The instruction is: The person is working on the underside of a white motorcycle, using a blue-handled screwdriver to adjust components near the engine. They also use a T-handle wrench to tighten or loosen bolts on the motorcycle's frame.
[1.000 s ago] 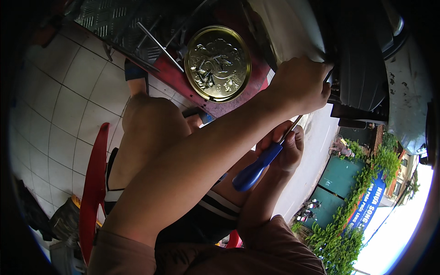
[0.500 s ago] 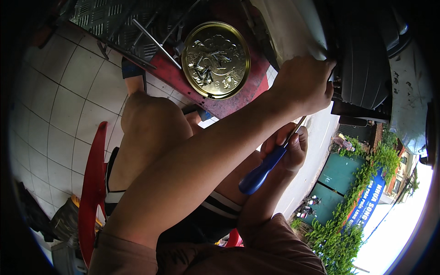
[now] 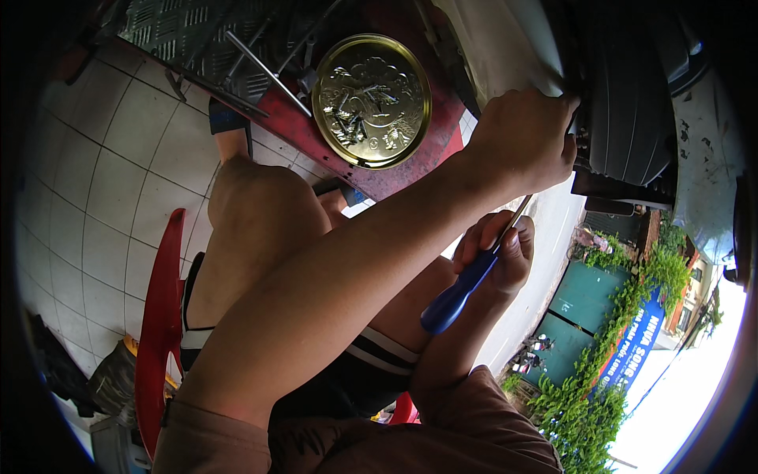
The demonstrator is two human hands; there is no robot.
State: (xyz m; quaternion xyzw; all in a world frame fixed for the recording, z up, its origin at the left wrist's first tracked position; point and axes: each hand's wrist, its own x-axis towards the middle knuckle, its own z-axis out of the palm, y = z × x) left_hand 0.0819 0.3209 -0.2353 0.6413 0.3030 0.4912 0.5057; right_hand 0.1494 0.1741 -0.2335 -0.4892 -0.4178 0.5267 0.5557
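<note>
My left hand reaches across from the lower left, fingers curled at the dark edge of a vehicle's bodywork, beside a tire; what they grip is hidden. Below it, my right hand holds a screwdriver with a blue handle, its metal shaft rising toward the vehicle under my left hand; its tip is hidden. A round gold tin tray with several small metal screws or parts lies on a red stand, left of my left hand.
Metal rods lie by the tray near a treaded plate. A red plastic chair is beside my bare legs on a tiled floor. A pale panel hangs at right, with a street, green gate, foliage and parked motorbikes beyond.
My right hand and the screwdriver have shifted slightly up and to the right. My left hand has edged slightly up and right; the tray appears a little higher in view.
</note>
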